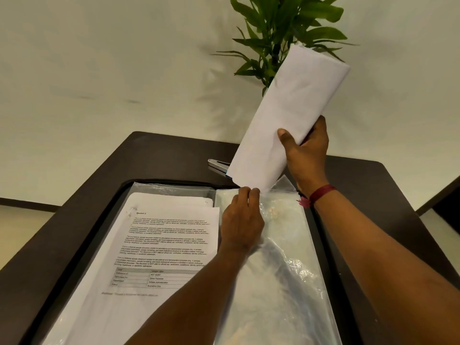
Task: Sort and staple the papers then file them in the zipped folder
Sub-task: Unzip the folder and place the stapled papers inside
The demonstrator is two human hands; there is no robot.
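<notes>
Surroundings: a dark surface (154,155) stands against a pale wall (99,70), with a green plant (281,28) at the back right. A stapler (218,163) lies on the surface beyond the folder. Only its metal left end shows; the sheaf hides the rest. The sheaf also covers the plant's lower stems.

Containers: the folder (113,207) lies open and flat on the surface. Its dark rim frames two clear plastic halves. On the left half rests a stack (164,235) of printed sheets. The top sheet is face up, with paragraphs of text and a small table near its lower end. More sheets show beyond its far edge. The right half is a clear pocket (281,245), wrinkled and glossy. I cannot tell what, if anything, is inside it.

Task item: the sheaf (286,115) of white papers is held in the air, curled lengthwise and tilted up to the right. Its lower end is at the pocket's top edge, just beside my left hand.

Hands: my left hand (242,220) reaches forward between the stack and the pocket, knuckles up. Its fingers (245,192) are curled together on the pocket's top edge and seem to pinch the plastic. The thumb is hidden. My right hand (307,155) grips the sheaf at its lower right side. The thumb is pressed on the front face and the fingers wrap behind, out of sight. A red band (321,192) circles the right wrist, and the right forearm crosses above the folder's right edge.
</notes>
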